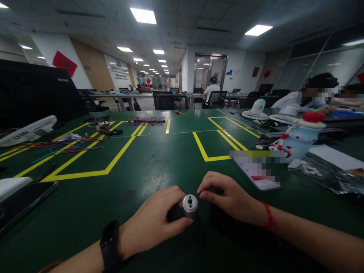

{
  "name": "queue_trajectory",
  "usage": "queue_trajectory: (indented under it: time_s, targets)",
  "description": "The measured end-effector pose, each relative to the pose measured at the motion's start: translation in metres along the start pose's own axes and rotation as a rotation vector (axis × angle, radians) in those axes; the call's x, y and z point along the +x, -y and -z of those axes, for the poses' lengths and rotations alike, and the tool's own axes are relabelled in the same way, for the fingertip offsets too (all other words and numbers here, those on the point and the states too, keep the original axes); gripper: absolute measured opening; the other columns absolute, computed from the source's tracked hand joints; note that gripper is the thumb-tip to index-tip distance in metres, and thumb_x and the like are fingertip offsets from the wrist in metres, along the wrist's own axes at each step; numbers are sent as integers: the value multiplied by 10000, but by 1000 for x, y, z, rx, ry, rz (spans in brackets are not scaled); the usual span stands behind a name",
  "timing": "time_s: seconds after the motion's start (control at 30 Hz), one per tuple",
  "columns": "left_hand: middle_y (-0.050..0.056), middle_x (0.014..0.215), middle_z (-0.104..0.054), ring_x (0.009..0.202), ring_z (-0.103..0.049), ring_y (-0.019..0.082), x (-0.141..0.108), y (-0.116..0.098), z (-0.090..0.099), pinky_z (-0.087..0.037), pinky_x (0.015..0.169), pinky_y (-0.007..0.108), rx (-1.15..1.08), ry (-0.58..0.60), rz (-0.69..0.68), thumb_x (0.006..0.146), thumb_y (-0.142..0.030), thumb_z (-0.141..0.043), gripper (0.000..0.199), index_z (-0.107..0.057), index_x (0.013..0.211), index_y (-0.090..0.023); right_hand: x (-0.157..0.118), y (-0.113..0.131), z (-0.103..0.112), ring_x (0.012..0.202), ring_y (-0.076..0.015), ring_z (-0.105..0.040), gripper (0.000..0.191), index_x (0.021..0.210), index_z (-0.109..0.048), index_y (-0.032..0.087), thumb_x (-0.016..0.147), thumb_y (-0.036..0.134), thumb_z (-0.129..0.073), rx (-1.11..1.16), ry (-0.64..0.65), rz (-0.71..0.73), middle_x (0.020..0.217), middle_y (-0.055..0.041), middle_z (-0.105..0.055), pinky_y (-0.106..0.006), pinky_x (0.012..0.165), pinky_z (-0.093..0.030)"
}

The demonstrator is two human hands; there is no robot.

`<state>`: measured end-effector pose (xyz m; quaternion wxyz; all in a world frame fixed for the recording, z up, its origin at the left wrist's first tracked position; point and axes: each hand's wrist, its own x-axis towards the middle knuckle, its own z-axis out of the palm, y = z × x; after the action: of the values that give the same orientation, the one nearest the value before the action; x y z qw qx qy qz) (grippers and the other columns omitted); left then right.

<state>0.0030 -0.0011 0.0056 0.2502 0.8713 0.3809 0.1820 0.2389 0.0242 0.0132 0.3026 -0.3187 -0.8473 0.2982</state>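
Head view: the short, round silver metal cylinder is held near upright over the dark-green tabletop, its end face up and pierced by small dark holes; whether its base touches the tabletop cannot be told; the left hand, below a black wristwatch, grips it from the left between thumb and fingers; the right hand, with a red cord bracelet, is just right of the cylinder and apart from it, thumb and forefinger drawn narrow; whether they pinch anything small cannot be told. Risks, as judged: a slackened left grip could let the smooth wall slip, and the cylinder tip and roll; a careless nudge from the right fingers could knock it askew; any small loose bit could drop into the holes; a roll rightward could meet the flat pale slab beyond the right hand; the loose coloured wires, well apart to its far left, appear a lesser concern.
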Motion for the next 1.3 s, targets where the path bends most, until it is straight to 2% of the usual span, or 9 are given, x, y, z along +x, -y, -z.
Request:
queue_trajectory:
  time_s: [0.1,0.3,0.53,0.77,0.83,0.93,1.03,1.13,1.3]
  targets:
    - [-4,905,-576,803,-529,178,0,1,-1,-376,682,280,8,-4,-3,877,-307,-654,150,-572,955,-208,5,11,-5,818,-139,-577,82,918,-703,178,886,237,-656,91,-119,5,880,-18,-601,-258,715,-450]
    - [9,936,-586,834,-542,188,0,1,-1,-397,712,293,16,-3,-20,886,-315,-646,159,-589,991,-210,6,31,-5,811,-131,-583,110,946,-738,193,877,189,-653,52,24,-51,898,-16,-602,-260,732,-460]
    - [12,935,-595,822,-545,187,-1,-1,-1,-413,719,298,19,-7,-12,880,-319,-651,172,-588,995,-209,7,23,-7,831,-127,-578,127,947,-744,208,884,279,-660,158,-70,-48,905,-10,-584,-255,740,-458]
    - [16,936,-596,831,-547,192,1,0,-2,-409,719,296,25,-18,-16,887,-336,-633,158,-584,966,-209,7,30,-6,868,-139,-570,153,982,-742,215,860,202,-649,168,32,-56,990,-28,-575,-275,772,-463]
    - [12,926,-594,817,-545,189,0,0,-2,-401,704,289,24,-22,-9,882,-340,-637,157,-582,946,-208,7,26,-1,865,-140,-565,244,1086,-704,232,858,198,-625,249,1,-98,1046,-34,-570,-275,754,-469]
    - [-2,910,-585,797,-538,177,0,-1,-1,-386,683,277,16,-22,-2,876,-330,-650,148,-576,924,-211,8,7,9,805,-135,-565,322,1204,-618,226,887,235,-559,353,-147,-230,1021,-32,-598,-282,727,-473]
    - [-14,912,-582,795,-535,167,0,-2,1,-375,677,270,6,-18,0,873,-318,-661,145,-572,926,-216,11,-19,18,797,-148,-579,282,1146,-629,178,905,289,-534,251,-248,-364,952,-38,-633,-299,736,-474]
    - [-15,912,-582,791,-534,164,0,-2,1,-370,668,267,1,-12,7,874,-320,-661,152,-570,933,-213,11,-36,21,769,-157,-594,249,1059,-662,152,893,299,-550,175,-225,-438,893,-41,-660,-309,712,-474]
    - [3,934,-586,807,-539,177,-1,-3,1,-379,678,275,3,-5,9,890,-343,-636,161,-575,950,-207,9,-33,17,845,-182,-613,195,962,-708,165,872,298,-596,32,-83,-361,934,-51,-691,-322,743,-469]
